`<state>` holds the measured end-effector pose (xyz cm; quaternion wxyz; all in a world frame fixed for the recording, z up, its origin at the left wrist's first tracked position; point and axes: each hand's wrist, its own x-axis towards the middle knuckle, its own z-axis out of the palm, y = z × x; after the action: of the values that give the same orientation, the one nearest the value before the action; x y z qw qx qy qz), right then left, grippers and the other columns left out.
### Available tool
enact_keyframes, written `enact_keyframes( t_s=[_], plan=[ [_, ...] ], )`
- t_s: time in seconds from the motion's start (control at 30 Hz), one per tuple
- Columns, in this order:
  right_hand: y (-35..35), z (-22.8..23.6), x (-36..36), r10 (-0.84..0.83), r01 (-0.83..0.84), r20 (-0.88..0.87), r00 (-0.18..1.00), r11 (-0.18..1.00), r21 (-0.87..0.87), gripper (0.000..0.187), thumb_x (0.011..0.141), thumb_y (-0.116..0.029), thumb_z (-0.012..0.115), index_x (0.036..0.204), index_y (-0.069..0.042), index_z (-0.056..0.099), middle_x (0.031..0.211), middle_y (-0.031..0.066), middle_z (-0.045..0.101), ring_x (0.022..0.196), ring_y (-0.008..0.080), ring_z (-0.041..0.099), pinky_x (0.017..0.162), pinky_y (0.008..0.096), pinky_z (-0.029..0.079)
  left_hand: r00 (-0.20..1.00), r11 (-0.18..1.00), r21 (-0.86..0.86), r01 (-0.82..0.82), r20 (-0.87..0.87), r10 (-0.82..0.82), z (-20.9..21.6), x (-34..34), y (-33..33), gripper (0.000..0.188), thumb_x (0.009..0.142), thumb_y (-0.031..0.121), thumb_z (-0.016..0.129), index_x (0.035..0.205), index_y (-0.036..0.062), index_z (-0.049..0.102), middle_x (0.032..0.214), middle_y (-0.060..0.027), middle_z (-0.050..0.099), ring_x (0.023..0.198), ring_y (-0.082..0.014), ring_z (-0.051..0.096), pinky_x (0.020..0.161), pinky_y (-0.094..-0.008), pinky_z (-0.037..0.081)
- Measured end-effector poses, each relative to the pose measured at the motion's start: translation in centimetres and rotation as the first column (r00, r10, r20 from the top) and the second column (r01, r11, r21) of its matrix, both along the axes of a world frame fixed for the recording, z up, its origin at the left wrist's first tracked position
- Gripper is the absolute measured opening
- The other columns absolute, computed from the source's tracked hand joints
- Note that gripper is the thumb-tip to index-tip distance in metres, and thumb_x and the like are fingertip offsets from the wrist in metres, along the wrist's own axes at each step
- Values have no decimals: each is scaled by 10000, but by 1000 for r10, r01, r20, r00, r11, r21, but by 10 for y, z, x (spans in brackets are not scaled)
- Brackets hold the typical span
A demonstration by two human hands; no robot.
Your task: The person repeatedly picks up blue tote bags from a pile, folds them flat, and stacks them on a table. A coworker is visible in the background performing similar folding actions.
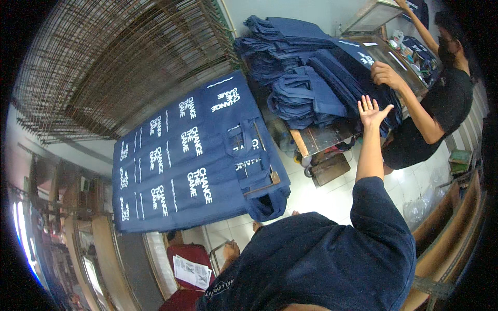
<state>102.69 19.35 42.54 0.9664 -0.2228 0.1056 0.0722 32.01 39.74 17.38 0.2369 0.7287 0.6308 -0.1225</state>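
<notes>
My right hand (371, 113) is raised with the palm showing and the fingers spread. It holds nothing. In the picture it overlaps the edge of a thick stack of navy fabric bags (332, 78); whether it touches them I cannot tell. Another person's hand (386, 75) is at the white-printed top bag of that stack. Low beside my body, my left hand (231, 251) appears curled at a thin metal bar (220, 246) by a red chair (181, 254). Its grip is too small to make out.
Navy bags with white lettering cover a table (176, 150) on the left. Wire drying racks (129, 62) rise behind it. Papers (191, 270) lie on the red chair. A co-worker in black (441, 109) stands at the right. A wooden shelf (451, 223) is at the lower right.
</notes>
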Motion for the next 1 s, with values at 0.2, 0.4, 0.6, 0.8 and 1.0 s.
enact_keyframes(
  t_s=[0.2, 0.4, 0.6, 0.8, 1.0],
  plan=[
    [9, -13, 34, 208, -208, -12, 978, 977, -54, 576, 806, -348, 669, 1187, 14, 431, 1257, 247, 408, 1100, 387, 493, 926, 494, 443, 963, 978, 156, 136, 212, -168, 19, 0, -17, 357, 858, 337, 471, 945, 42, 652, 918, -211, 635, 853, -373, 606, 768, -461, 469],
    [54, 10, 17, 188, -184, 32, 982, 979, -87, 190, 818, 22, 577, 995, 35, 510, 983, 149, 596, 874, 260, 623, 779, 341, 551, 690, 942, 196, 271, 643, -332, 182, 126, -10, 340, 859, 339, 585, 821, 3, 612, 769, -167, 642, 681, -279, 624, 646, -351, 480],
    [137, 103, -117, -23, 48, 368, 930, 997, -59, 340, 841, 40, 551, 1133, -40, 397, 1089, 118, 549, 915, 241, 598, 760, 342, 543, 193, 811, -44, 584, 978, -86, 317, 299, 45, 644, 858, 347, 618, 1345, 6, 370, 1100, -133, 593, 985, -164, 558, 834, -298, 451],
    [172, 136, -307, 95, 4, 447, 890, 976, -216, 446, 917, -69, 482, 1309, -69, 270, 1213, 116, 461, 1111, 255, 479, 977, 425, 371, 77, 630, -352, 693, 904, 420, 396, 332, 68, 745, 898, 436, 521, 1414, 9, 195, 1198, -108, 546, 1055, -190, 534, 847, -309, 428],
    [154, 6, -386, 509, 161, 621, 596, 682, -714, 595, 834, -5, 544, 1337, 20, 227, 1310, 168, 357, 1218, 253, 374, 1004, 422, 331, -15, 836, -296, 461, 940, 341, 317, 262, 77, 733, 803, -41, 599, 1424, 40, 217, 1255, -165, 508, 970, -151, 570, 836, -262, 452]
  ],
)
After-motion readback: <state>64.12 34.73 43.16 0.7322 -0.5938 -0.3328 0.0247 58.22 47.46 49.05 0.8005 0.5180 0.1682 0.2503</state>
